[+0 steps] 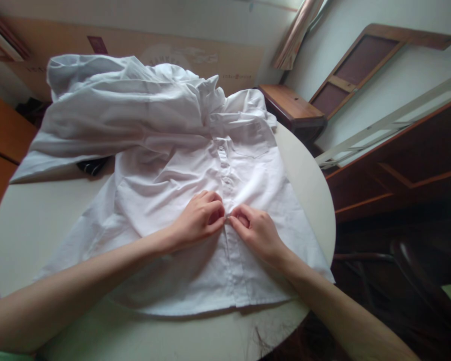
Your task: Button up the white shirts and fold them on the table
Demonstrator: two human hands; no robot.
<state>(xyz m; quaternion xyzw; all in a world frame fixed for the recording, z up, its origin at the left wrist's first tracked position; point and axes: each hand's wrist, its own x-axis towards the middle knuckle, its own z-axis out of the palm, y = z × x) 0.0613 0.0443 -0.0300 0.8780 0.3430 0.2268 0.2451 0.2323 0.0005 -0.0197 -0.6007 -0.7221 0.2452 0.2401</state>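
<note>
Where the two hands meet at the centre of the frame, the left hand (pixel 201 216) and the right hand (pixel 253 229) are both pinched onto the button placket (pixel 225 173) of a white shirt (pixel 165 200), fingertips nearly touching each other over one small spot of cloth. Each hand is curled tight, thumb against forefinger, gripping the shirt's front edges (whether a button sits between them is too small to tell). The shirt lies front-up across the round pale table (pixel 26 225), its hem toward the lower middle of the frame and its collar toward the upper middle. A chest pocket (pixel 253 145) shows just right of the placket, above the hands. The upper part of the shirt is rumpled into a heap, and one sleeve (pixel 78 140) spreads out toward the upper left, draped over something dark (pixel 93 165) that peeps from beneath it. Both bare forearms come in from the bottom edge, the left one long across the lower left, resting on the cloth. Behind the table, at the top, a large flat cardboard box (pixel 225 62) leans along the wall. To the upper right stands a small wooden stand (pixel 291 105), with dark wooden furniture (pixel 406 165) filling the right side
</note>
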